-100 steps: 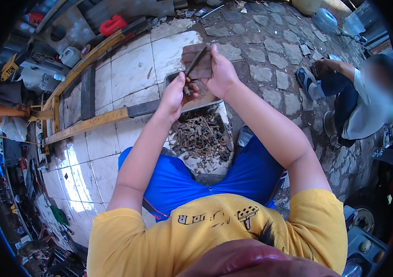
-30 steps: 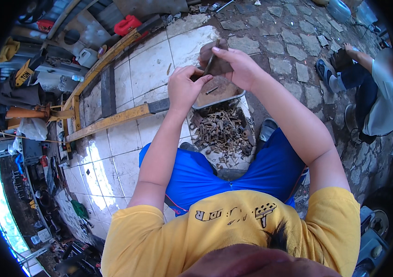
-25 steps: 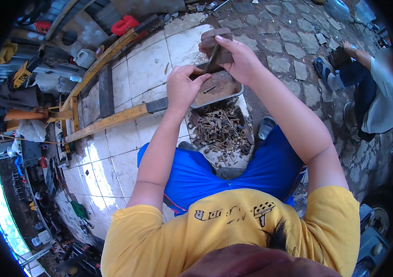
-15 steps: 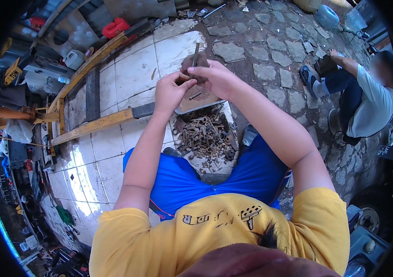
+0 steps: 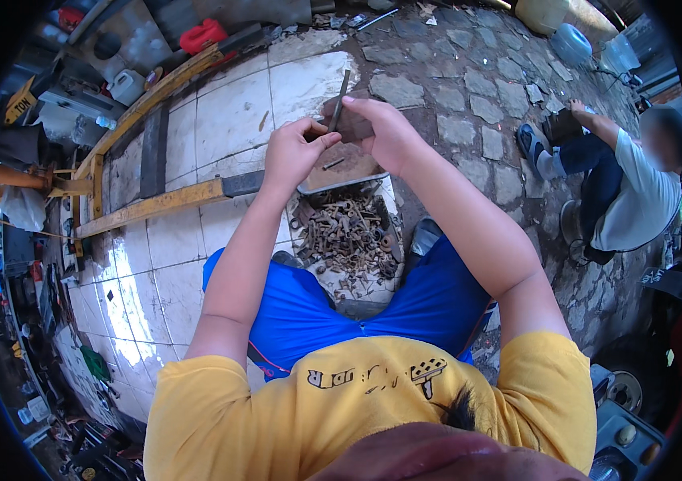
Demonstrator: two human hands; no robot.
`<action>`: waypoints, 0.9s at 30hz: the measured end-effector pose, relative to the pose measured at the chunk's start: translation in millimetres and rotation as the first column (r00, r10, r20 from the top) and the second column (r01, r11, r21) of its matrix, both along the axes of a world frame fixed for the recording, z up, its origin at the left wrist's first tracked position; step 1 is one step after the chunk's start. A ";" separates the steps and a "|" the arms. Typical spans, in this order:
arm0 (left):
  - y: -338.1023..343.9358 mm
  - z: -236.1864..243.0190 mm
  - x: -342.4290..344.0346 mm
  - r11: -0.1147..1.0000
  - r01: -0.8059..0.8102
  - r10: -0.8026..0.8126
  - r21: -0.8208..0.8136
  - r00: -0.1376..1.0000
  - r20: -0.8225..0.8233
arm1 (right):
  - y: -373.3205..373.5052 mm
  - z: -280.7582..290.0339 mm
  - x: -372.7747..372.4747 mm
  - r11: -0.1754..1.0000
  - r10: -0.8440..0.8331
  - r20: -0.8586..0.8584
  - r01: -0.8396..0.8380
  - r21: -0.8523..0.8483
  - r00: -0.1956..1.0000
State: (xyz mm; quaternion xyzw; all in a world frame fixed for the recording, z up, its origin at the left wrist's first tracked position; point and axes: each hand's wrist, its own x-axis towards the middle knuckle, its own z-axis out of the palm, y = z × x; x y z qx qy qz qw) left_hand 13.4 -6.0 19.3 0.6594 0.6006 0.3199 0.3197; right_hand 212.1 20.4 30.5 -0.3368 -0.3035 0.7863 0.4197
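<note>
A thin dark metal rod, perhaps a long bolt or stud (image 5: pixel 341 94), stands tilted between my hands above a tray. My left hand (image 5: pixel 297 154) pinches its lower end between thumb and fingertips. My right hand (image 5: pixel 393 136) has its thumb against the rod's middle, its other fingers mostly hidden behind. Beneath them, the brown-bottomed tray with a pale rim (image 5: pixel 345 185) holds a short bolt (image 5: pixel 333 163). Closer to me, a heap of rusty bolts, nuts and washers (image 5: pixel 345 232) lies between my feet.
A yellow and black metal frame (image 5: pixel 156 210) lies on the white tiles (image 5: pixel 228 100) at left. Red (image 5: pixel 203 37) and white (image 5: pixel 126 86) jugs stand behind it. Rough stone paving (image 5: pixel 481 112) runs right, where another person (image 5: pixel 637 192) sits low.
The rod leans a little further to the right at its top. My right hand's fingers have shifted on it, and the whole view has moved slightly.
</note>
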 end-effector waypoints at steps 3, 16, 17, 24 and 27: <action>-2.5 3.0 0.1 0.999 0.005 -0.005 0.034 1.000 -0.018 | 6.7 5.2 8.9 0.999 -0.038 -0.096 0.041 0.036 0.995; -6.6 15.7 5.6 0.998 0.066 -0.066 0.000 0.997 0.044 | 11.7 4.6 18.8 0.970 -0.064 0.153 0.026 0.240 0.986; -7.8 19.1 5.8 0.998 0.061 -0.060 -0.004 0.994 0.095 | 12.8 6.1 21.2 0.974 -0.072 0.114 0.045 0.221 0.991; 4.0 2.4 -14.8 0.988 0.152 -0.128 -0.007 0.856 0.500 | 19.3 5.1 26.8 0.977 -0.200 0.077 0.193 0.096 0.977; 7.5 6.3 -17.4 0.988 0.154 -0.115 -0.032 0.844 0.523 | 19.0 6.9 26.7 0.973 -0.209 0.078 0.199 0.120 0.975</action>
